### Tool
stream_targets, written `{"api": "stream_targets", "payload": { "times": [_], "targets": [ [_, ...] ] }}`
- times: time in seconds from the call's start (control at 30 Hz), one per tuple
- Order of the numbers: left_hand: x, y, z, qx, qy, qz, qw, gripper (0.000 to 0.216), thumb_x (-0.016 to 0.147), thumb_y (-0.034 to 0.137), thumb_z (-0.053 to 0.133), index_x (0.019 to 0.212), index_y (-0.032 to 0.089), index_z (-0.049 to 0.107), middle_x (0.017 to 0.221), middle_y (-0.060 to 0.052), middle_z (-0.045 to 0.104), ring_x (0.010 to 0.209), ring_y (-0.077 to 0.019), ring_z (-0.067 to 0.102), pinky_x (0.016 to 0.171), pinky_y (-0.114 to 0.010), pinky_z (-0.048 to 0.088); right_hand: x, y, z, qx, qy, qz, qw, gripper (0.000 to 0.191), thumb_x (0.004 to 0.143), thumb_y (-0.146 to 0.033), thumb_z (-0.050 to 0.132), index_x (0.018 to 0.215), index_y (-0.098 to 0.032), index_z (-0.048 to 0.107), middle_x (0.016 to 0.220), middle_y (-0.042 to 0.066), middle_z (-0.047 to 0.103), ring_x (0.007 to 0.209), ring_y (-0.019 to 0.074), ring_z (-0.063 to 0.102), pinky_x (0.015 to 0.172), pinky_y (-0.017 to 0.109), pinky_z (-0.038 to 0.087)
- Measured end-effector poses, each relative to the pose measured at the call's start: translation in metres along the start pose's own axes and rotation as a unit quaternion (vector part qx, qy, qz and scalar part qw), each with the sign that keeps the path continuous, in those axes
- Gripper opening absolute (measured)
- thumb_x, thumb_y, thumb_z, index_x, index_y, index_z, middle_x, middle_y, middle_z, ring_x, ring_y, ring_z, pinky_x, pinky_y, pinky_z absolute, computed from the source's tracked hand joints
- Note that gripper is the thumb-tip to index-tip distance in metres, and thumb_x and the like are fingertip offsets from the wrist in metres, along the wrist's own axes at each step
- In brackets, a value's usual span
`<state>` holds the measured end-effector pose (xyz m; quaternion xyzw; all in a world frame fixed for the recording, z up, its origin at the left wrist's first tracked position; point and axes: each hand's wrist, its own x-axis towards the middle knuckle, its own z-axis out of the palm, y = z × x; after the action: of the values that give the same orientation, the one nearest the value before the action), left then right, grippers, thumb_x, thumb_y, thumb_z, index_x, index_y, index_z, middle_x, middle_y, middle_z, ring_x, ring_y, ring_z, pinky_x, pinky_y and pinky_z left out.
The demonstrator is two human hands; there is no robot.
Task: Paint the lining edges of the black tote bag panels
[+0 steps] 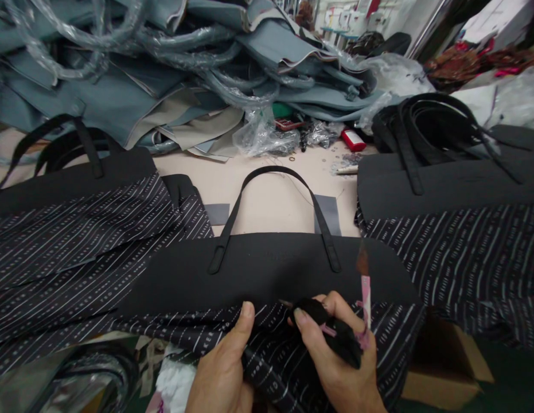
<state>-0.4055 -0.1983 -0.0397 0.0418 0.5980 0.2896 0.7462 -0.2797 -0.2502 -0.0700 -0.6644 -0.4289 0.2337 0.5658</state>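
Observation:
A black bag panel [267, 275] with a looped black handle [275, 172] lies flat in front of me, its striped lining [267, 350] hanging over the table's near edge. My left hand [223, 373] pinches the lining just below the panel's lower edge, thumb on top. My right hand [339, 361] grips a wad of black cloth [331, 330] together with a thin pink brush [365, 287] that points upward, its bristle tip dark brown. The two hands are close together over the lining.
More black panels with striped lining are stacked at left [73, 223] and at right [451, 189]. Grey-blue bag pieces [163, 74] with plastic-wrapped handles are heaped at the back. A red box [353, 139] and small clutter lie on the beige table [267, 195]. A cardboard box [447, 367] sits low right.

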Motion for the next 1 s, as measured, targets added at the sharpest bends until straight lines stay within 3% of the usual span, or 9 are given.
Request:
{"api": "stream_targets", "payload": {
  "times": [0.2,0.43,0.7,0.83,1.0],
  "targets": [
    [0.005,-0.002,-0.001,0.008,0.001,0.021,1.0,0.05,0.083,0.034,0.075,0.127,0.013,0.064,0.118,-0.017,0.072,0.114,-0.0313,0.066,0.099,-0.044,0.055,0.0,0.001,0.005,0.002,0.002,-0.01,1.0,0.022,0.087,-0.024,0.067,0.07,-0.021,0.053,0.07,-0.001,0.062,0.064,0.0137,0.059,0.063,0.023,0.05],
    [0.003,0.001,0.001,0.009,0.005,0.032,0.999,0.05,0.083,0.038,0.074,0.125,0.012,0.065,0.118,-0.017,0.072,0.115,-0.0316,0.066,0.1,-0.045,0.054,0.003,0.012,-0.007,0.102,-0.008,0.109,0.989,0.025,0.087,-0.036,0.069,0.07,-0.02,0.062,0.063,0.002,0.069,0.056,0.0174,0.065,0.053,0.024,0.05],
    [-0.003,0.006,0.005,0.018,0.024,0.015,0.999,0.05,0.083,0.035,0.074,0.126,0.011,0.064,0.115,-0.018,0.073,0.11,-0.0315,0.068,0.099,-0.046,0.055,0.001,0.006,-0.001,0.089,0.032,0.127,0.987,0.029,0.085,-0.04,0.07,0.067,-0.02,0.06,0.061,0.001,0.065,0.055,0.0159,0.06,0.053,0.025,0.046],
    [-0.004,0.008,0.006,0.009,0.021,0.003,1.0,0.046,0.085,0.032,0.072,0.125,0.009,0.065,0.112,-0.018,0.074,0.108,-0.0316,0.069,0.099,-0.047,0.055,-0.001,0.007,0.0,0.062,0.045,0.106,0.991,0.031,0.085,-0.039,0.069,0.064,-0.02,0.056,0.058,-0.001,0.06,0.052,0.0137,0.053,0.05,0.024,0.042],
    [0.0,0.004,0.003,-0.002,0.011,-0.01,1.0,0.048,0.083,0.036,0.074,0.123,0.01,0.067,0.108,-0.018,0.075,0.106,-0.0336,0.07,0.096,-0.048,0.056,0.001,0.011,-0.005,-0.009,0.006,0.028,1.0,0.024,0.088,-0.03,0.066,0.067,-0.02,0.058,0.059,-0.002,0.057,0.052,0.0123,0.054,0.05,0.022,0.043]
  ]
}}
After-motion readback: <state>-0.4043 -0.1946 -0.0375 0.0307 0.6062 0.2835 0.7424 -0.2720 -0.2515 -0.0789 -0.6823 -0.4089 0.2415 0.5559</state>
